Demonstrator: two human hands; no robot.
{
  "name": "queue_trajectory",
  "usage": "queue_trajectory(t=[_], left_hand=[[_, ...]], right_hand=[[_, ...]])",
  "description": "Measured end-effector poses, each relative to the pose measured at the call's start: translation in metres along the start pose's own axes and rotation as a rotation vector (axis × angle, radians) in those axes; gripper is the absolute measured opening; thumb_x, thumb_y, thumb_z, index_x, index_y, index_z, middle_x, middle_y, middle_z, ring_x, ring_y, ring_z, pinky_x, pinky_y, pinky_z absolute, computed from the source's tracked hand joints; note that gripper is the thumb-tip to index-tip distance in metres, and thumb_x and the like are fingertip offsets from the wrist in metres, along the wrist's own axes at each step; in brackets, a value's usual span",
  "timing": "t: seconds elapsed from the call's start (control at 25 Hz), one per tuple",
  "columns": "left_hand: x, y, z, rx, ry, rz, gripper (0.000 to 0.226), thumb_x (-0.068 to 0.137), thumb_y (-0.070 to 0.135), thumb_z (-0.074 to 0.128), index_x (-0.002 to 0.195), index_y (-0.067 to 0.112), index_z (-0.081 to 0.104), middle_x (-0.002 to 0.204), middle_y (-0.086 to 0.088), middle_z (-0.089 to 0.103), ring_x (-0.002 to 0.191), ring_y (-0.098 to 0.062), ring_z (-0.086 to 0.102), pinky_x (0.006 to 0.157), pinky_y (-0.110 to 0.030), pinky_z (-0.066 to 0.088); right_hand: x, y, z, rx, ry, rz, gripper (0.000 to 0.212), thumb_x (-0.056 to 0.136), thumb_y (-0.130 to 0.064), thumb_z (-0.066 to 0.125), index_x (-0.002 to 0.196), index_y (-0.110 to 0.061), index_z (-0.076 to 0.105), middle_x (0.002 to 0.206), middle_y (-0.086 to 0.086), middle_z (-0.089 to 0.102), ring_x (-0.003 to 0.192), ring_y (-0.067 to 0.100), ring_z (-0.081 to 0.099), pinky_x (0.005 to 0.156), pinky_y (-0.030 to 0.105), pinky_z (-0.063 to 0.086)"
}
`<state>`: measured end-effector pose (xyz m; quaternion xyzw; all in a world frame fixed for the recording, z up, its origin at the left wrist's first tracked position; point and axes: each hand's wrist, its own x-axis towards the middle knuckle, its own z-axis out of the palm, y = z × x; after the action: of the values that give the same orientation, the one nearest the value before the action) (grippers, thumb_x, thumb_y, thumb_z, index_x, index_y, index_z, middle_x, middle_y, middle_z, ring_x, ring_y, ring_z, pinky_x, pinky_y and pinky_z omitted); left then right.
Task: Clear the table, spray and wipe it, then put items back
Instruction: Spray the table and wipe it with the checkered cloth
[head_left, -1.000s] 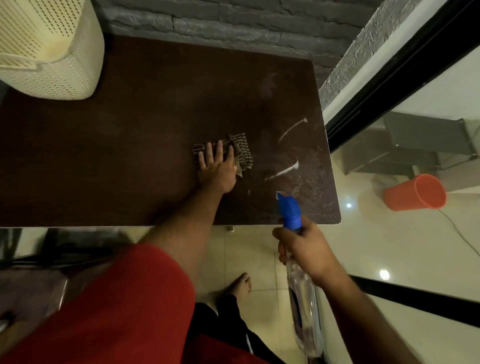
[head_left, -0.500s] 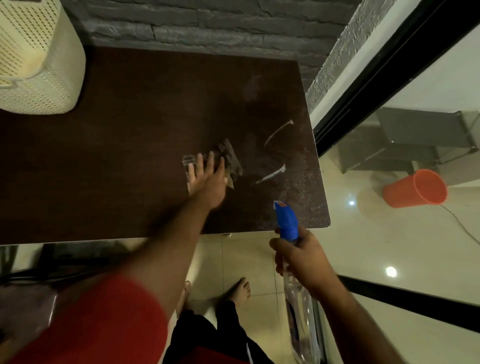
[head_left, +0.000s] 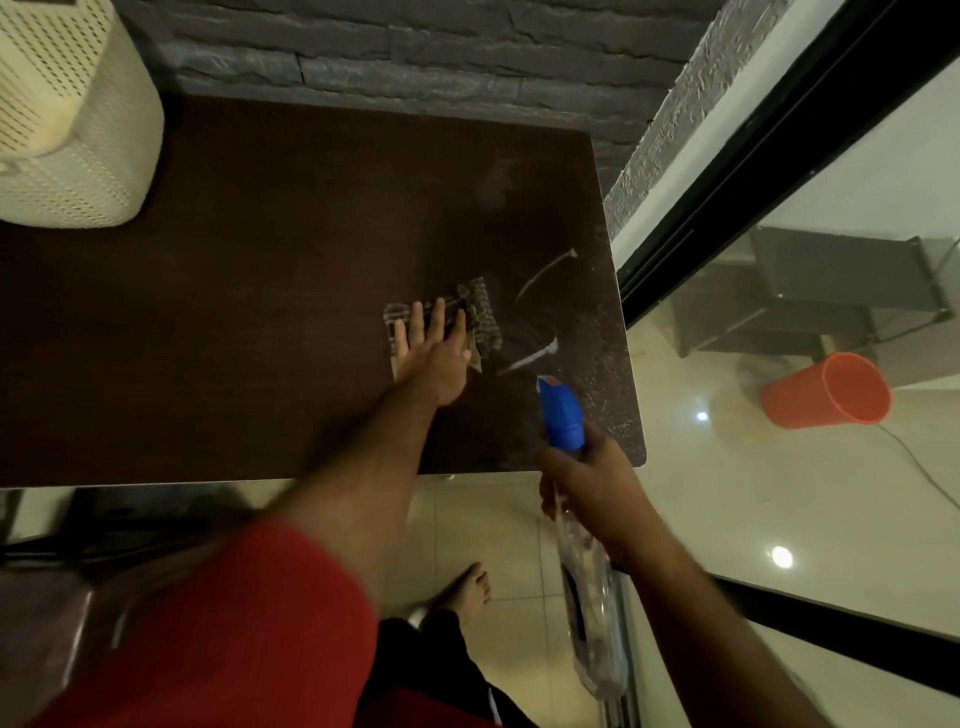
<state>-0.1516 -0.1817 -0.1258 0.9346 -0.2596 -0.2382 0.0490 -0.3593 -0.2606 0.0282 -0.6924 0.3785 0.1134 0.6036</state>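
A dark brown table (head_left: 234, 312) fills the upper left of the view. My left hand (head_left: 434, 353) lies flat with straight fingers on a checked cloth (head_left: 480, 317) right of the table's middle. White streaks of spray (head_left: 530, 358) and fine droplets mark the surface to the cloth's right. My right hand (head_left: 592, 483) grips the neck of a clear spray bottle with a blue nozzle (head_left: 561, 415), held just over the table's front right corner, nozzle pointing at the table.
A cream perforated basket (head_left: 67, 119) stands on the table's far left corner. A grey brick wall (head_left: 415, 47) runs behind. An orange bucket (head_left: 831, 389) lies on the tiled floor to the right, beyond a black-framed glass pane. My bare foot (head_left: 467, 587) is below the table edge.
My left hand slid the cloth a little left and back again across the table. The bottle has stayed by the front right corner.
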Motion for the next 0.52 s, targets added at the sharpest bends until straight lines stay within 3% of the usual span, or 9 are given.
queue_trajectory(t=[0.16, 0.4, 0.52], left_hand=[[-0.111, 0.001, 0.041, 0.052, 0.008, 0.108, 0.059, 0.102, 0.04, 0.028, 0.154, 0.031, 0.001, 0.163, 0.0, -0.012, 0.148, -0.028, -0.015, 0.119, -0.05, -0.006], [0.039, -0.024, -0.028, -0.076, -0.062, -0.056, 0.058, 0.104, 0.039, 0.024, 0.155, 0.03, -0.002, 0.161, 0.0, -0.02, 0.146, -0.03, -0.023, 0.118, -0.052, -0.01], [0.02, -0.021, -0.01, -0.001, 0.01, -0.001, 0.06, 0.102, 0.041, 0.03, 0.155, 0.027, 0.005, 0.163, -0.005, -0.011, 0.148, -0.034, -0.013, 0.118, -0.055, -0.002]], right_hand=[[0.005, -0.011, -0.008, 0.079, -0.018, -0.02, 0.018, 0.086, -0.01, 0.062, 0.101, -0.017, 0.055, 0.068, 0.007, 0.06, 0.052, 0.015, 0.056, 0.048, 0.023, 0.049], [0.008, -0.016, -0.014, 0.014, -0.004, -0.003, 0.019, 0.087, -0.012, 0.062, 0.104, -0.018, 0.056, 0.068, 0.01, 0.061, 0.054, 0.02, 0.057, 0.053, 0.028, 0.051], [0.019, -0.017, -0.02, 0.02, -0.008, 0.026, 0.02, 0.087, -0.013, 0.063, 0.105, -0.019, 0.057, 0.07, 0.011, 0.062, 0.056, 0.021, 0.058, 0.056, 0.032, 0.052]])
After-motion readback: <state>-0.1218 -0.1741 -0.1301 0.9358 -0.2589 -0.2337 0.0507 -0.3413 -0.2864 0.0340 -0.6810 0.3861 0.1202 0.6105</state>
